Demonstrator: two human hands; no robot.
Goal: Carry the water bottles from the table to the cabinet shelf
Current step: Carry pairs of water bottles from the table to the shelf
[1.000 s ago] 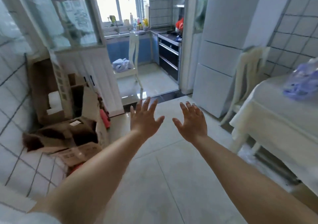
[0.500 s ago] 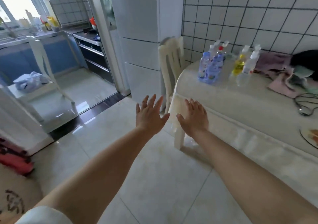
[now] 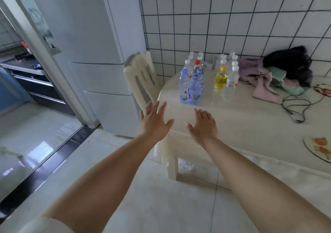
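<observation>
Nearest the camera, two bare forearms reach forward over the pale floor tiles (image 3: 143,206). The left hand (image 3: 155,120) is stretched out flat with its fingers straight and spread wide, holding nothing, in front of the table's near left corner. The right hand (image 3: 203,125) is just beside it, palm down, fingers straight and slightly apart, also holding nothing; it hangs over the near edge of the table (image 3: 250,125), and whether it touches the cloth cannot be told.

The table is covered in a cream cloth, and one pale leg (image 3: 172,168) shows below its near corner. At the right edge lies part of a round mat with orange shapes (image 3: 318,147).

Beyond the hands, towards the table's far left, stand the water bottles (image 3: 194,89), upright and bunched closely: blue-tinted ones with blue caps in front, clear ones with white caps and one with a red cap behind. Just right of them stand a yellow-labelled bottle (image 3: 220,79) and a clear bottle with a white cap (image 3: 231,84), with more clear bottles behind, near the wall.

Further right on the table lie a dark cable (image 3: 295,107) and a heap of pink, green and black cloth (image 3: 279,75) against the white tiled wall (image 3: 232,17).

Left of the table a cream chair (image 3: 141,78) stands against a tall white refrigerator (image 3: 93,44). At far left a doorway opens to a room with a dark oven unit (image 3: 35,82).
</observation>
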